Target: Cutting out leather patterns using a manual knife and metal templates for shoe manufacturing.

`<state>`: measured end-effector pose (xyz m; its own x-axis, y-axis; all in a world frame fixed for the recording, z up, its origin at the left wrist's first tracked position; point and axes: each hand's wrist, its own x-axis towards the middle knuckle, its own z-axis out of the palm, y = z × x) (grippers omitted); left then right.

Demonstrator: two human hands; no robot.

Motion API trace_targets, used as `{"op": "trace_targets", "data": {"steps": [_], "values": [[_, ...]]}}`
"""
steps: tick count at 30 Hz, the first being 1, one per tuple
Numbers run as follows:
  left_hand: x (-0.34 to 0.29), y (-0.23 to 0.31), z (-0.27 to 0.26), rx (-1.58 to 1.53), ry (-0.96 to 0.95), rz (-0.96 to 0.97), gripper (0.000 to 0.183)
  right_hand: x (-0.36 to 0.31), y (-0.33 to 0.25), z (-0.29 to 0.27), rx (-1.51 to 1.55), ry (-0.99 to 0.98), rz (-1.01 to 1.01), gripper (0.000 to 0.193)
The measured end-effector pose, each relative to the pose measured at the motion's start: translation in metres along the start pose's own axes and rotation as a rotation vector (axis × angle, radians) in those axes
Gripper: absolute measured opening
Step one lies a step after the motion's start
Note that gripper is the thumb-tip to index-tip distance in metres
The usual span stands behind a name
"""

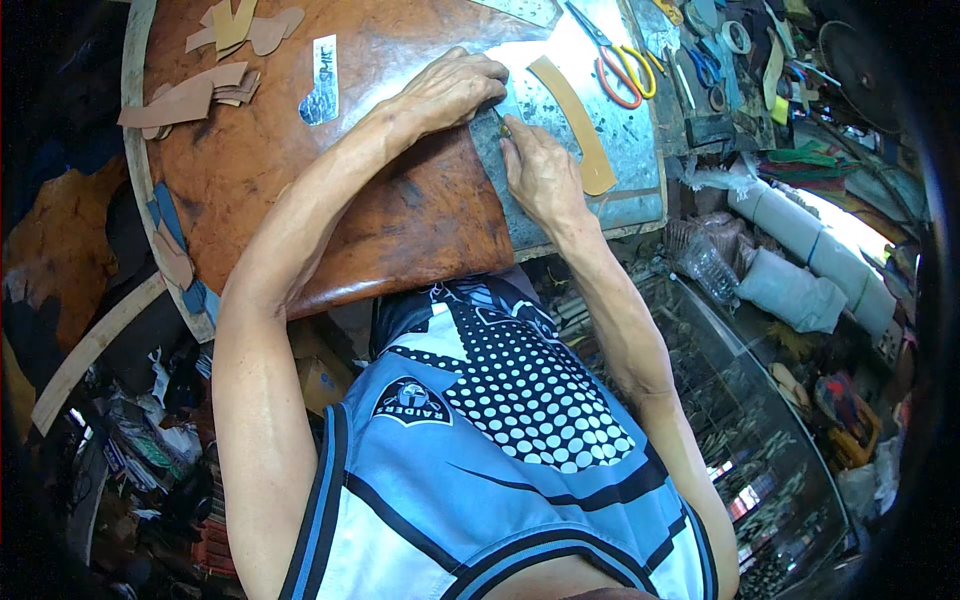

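Observation:
A large brown leather sheet (410, 220) lies over the work table, its right edge resting on a grey, spotted cutting surface (632, 160). My left hand (455, 90) presses down near that edge with bent fingers held together; what lies under the fingertips is hidden. Just to the right and nearer to me, my right hand (545, 175) is closed in a pinch around a thin, narrow tool (504, 128), its tip pointing toward the left hand. Most of the tool is covered by the fingers. A curved tan leather piece (575, 120) lies beside my right hand.
Scissors (625, 75) with orange and yellow handles lie at the far right. A pale boot-shaped template (320, 85) and several cut tan pieces (215, 95) rest on the leather's left. Tape rolls and tools (715, 70) crowd the right; wrapped white rolls (810, 245) lie lower.

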<state>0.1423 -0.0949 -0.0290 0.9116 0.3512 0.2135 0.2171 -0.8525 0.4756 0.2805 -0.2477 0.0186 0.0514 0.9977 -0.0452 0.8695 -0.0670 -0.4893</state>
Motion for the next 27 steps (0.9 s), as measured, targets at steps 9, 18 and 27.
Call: {"op": "trace_targets", "data": {"steps": [9,18,27], "values": [[0.001,0.002,-0.001,0.006,-0.022,-0.039,0.042,0.013,-0.003,0.011,-0.083,0.052,0.013,0.028],[-0.008,0.013,0.011,0.064,0.006,-0.066,0.040,-0.004,-0.006,0.006,-0.030,0.064,0.083,0.026],[-0.009,0.018,0.011,0.093,0.014,-0.100,0.034,-0.020,-0.003,-0.005,0.018,0.036,0.091,0.025]]}}
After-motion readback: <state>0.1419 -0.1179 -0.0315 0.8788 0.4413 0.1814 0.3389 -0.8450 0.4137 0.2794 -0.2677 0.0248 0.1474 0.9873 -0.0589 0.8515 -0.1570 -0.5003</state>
